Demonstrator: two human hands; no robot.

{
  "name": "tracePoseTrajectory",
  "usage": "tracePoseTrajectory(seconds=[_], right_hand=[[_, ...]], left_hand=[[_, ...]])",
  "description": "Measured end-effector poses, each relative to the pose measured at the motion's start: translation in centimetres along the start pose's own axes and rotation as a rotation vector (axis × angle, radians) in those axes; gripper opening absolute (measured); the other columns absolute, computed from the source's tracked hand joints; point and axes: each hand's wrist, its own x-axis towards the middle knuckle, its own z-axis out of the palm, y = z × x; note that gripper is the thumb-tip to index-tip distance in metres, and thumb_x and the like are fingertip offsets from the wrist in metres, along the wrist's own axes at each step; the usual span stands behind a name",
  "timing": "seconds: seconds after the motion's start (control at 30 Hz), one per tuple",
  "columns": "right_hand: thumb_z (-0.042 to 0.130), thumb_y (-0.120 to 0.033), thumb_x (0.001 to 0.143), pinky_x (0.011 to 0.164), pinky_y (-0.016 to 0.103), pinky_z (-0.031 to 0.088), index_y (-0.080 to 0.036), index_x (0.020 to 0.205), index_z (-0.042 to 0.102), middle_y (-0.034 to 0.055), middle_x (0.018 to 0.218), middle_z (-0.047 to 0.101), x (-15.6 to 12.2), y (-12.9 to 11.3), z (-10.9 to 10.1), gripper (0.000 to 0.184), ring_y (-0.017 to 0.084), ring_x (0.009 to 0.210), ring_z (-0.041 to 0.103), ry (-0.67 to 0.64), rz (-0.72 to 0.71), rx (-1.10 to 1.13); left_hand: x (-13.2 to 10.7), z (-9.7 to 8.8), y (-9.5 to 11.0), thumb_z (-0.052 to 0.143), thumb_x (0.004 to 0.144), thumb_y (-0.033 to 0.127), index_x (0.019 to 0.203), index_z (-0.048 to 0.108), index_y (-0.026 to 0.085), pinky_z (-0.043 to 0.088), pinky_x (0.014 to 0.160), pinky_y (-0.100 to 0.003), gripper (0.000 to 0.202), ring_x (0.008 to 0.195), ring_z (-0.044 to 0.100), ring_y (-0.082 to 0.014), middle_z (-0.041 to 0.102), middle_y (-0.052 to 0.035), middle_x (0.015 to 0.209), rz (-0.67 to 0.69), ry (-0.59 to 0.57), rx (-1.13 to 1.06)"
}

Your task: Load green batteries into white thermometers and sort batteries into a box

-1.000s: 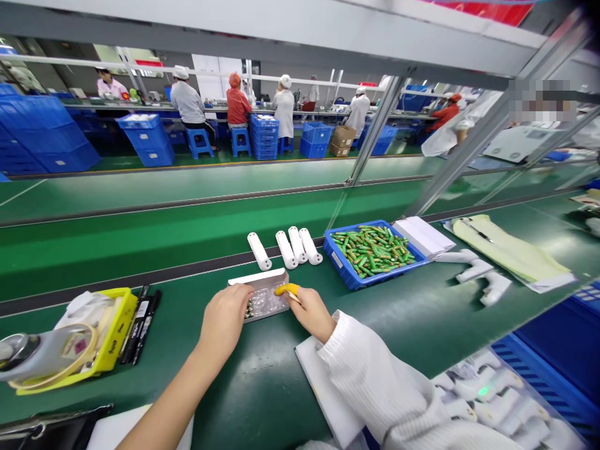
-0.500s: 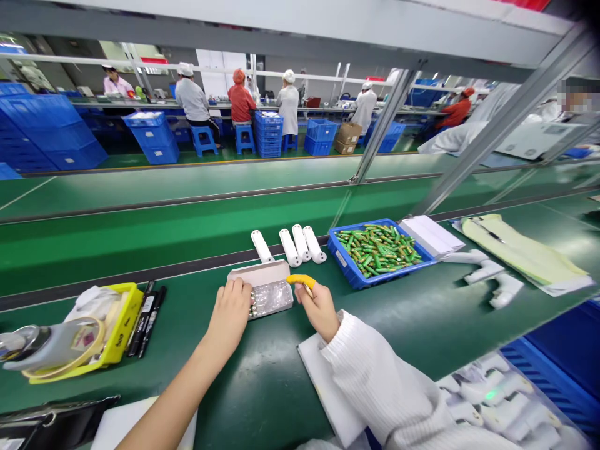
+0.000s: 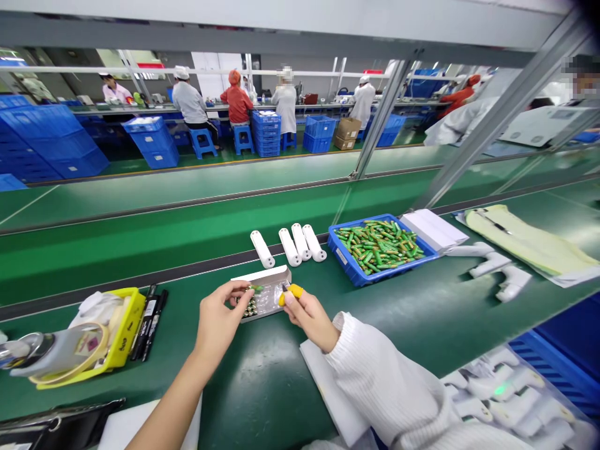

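Observation:
A small open white carton (image 3: 281, 275) lies on the green bench, with clear plastic (image 3: 269, 299) inside. Round metal battery ends (image 3: 251, 307) show at its left end. Over that end, my left hand (image 3: 222, 312) pinches a green battery (image 3: 257, 289) between thumb and fingers. Yellow covers sit on fingertips of my right hand (image 3: 304, 311), which is closed at the carton's right end. A small dark tip pokes out between its fingers; I cannot make out what it belongs to.
A blue tray (image 3: 344, 255) of green batteries stands right of several white handle-like parts (image 3: 262, 249). White devices (image 3: 513, 281) and a yellow-green sheet (image 3: 529, 240) lie farther right. At left are a yellow basket (image 3: 122, 340) and black markers (image 3: 150, 322). People work in the background.
My left hand has lifted slightly and moved left, with a green battery now visible in its fingers. My right hand has moved left over the carton's edge, its fingers turned inward.

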Motion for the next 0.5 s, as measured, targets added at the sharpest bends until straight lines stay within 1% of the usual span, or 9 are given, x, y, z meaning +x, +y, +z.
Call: tracePoseTrajectory(seconds=[0.07,0.1,0.17,0.23,0.3,0.37,0.43,0.5], right_hand=[[0.044,-0.052,0.091,0.047,0.022,0.026,-0.018,0.073,0.049,-0.0054,0.056,0.037,-0.1,-0.2,0.2,0.038,0.008,0.048,0.031,-0.054,0.002,-0.045],[0.045,-0.051,0.091,0.048,0.022,0.028,-0.018,0.073,0.052,-0.0047,0.056,0.04,-0.1,-0.4,0.3,0.038,0.008,0.049,0.034,-0.074,-0.009,-0.077],[0.047,-0.048,0.09,0.056,0.023,0.035,-0.016,0.076,0.059,-0.0018,0.063,0.05,-0.2,-0.6,0.4,0.037,0.01,0.057,0.043,-0.099,-0.03,-0.106],[0.049,-0.046,0.09,0.065,0.025,0.04,-0.015,0.08,0.064,0.0012,0.072,0.059,-0.3,-0.8,0.6,0.036,0.013,0.067,0.052,-0.113,-0.027,-0.094],[0.051,-0.046,0.088,0.071,0.027,0.042,-0.015,0.081,0.065,0.003,0.077,0.063,-0.3,-0.9,0.7,0.035,0.016,0.074,0.056,-0.111,-0.014,-0.067],[0.053,-0.046,0.087,0.071,0.028,0.043,-0.015,0.08,0.066,0.0033,0.076,0.064,-0.3,-1.0,0.7,0.035,0.016,0.074,0.057,-0.11,-0.003,-0.037],[0.054,-0.048,0.086,0.07,0.027,0.043,-0.015,0.079,0.065,0.0034,0.077,0.063,-0.2,-1.1,0.7,0.036,0.015,0.073,0.056,-0.118,0.0,0.011],[0.056,-0.05,0.084,0.066,0.026,0.042,-0.015,0.078,0.065,0.0025,0.072,0.061,-0.2,-1.2,0.8,0.038,0.013,0.068,0.053,-0.128,0.008,0.062]], left_hand=[[-0.2,0.3,0.5,0.067,0.073,0.042,0.102,0.068,0.015,0.052,0.071,-0.03,0.04,0.08,0.066,-0.0198,0.072,-0.0068,0.089,-0.11,-0.045,-0.292],[-0.3,0.5,0.6,0.069,0.07,0.044,0.104,0.067,0.014,0.053,0.072,-0.03,0.045,0.081,0.067,-0.0203,0.072,-0.0079,0.092,-0.159,-0.073,-0.41],[-0.4,0.9,1.0,0.074,0.065,0.045,0.101,0.069,0.013,0.054,0.069,-0.028,0.048,0.078,0.069,-0.0201,0.073,-0.0088,0.09,-0.244,-0.115,-0.554],[-0.5,1.1,1.3,0.077,0.061,0.043,0.094,0.07,0.012,0.053,0.063,-0.025,0.046,0.073,0.069,-0.0191,0.074,-0.0086,0.083,-0.297,-0.137,-0.612],[-0.7,1.1,1.5,0.079,0.06,0.042,0.092,0.071,0.012,0.053,0.06,-0.024,0.044,0.07,0.069,-0.0186,0.073,-0.0082,0.076,-0.324,-0.167,-0.629],[-0.7,1.0,1.7,0.08,0.059,0.041,0.09,0.071,0.012,0.054,0.062,-0.026,0.044,0.07,0.069,-0.019,0.073,-0.008,0.073,-0.334,-0.185,-0.629],[-0.8,1.0,1.8,0.08,0.057,0.04,0.089,0.071,0.012,0.057,0.066,-0.029,0.043,0.072,0.069,-0.0201,0.073,-0.0082,0.075,-0.325,-0.186,-0.622],[-0.7,1.0,1.7,0.081,0.056,0.039,0.087,0.071,0.012,0.058,0.07,-0.032,0.041,0.073,0.07,-0.0208,0.073,-0.0082,0.076,-0.305,-0.201,-0.614]])
